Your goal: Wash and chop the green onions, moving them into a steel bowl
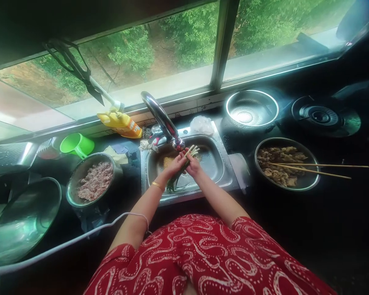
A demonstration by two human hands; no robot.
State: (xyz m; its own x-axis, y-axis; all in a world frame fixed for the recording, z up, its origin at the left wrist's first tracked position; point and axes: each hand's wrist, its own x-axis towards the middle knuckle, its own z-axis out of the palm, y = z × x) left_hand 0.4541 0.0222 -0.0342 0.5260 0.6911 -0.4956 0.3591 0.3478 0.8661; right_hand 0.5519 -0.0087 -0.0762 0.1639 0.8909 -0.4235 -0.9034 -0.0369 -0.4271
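A bunch of spring onions [176, 181] is in my hands over the steel sink [213, 174]. Its pale stem ends point up and right, and the green leaves hang down into the basin. My left hand [176, 164] is closed round the bunch near the stems. On the other side of it, my right hand [193, 165] grips the same bunch, with some fingers hidden. The curved tap [161, 112] has its spout end just above my hands; whether water runs I cannot tell. Something yellowish, perhaps a sponge [168, 161], lies in the basin behind my left hand.
Left of the sink stand a bowl of minced meat [94, 180], a green mug [76, 144] and a yellow bottle [119, 123]. To the right are a colander [252, 108], a gas burner [324, 116], and a bowl of cooked food [283, 166] with chopsticks [332, 165] jutting right. A white cable [89, 233] crosses my left arm.
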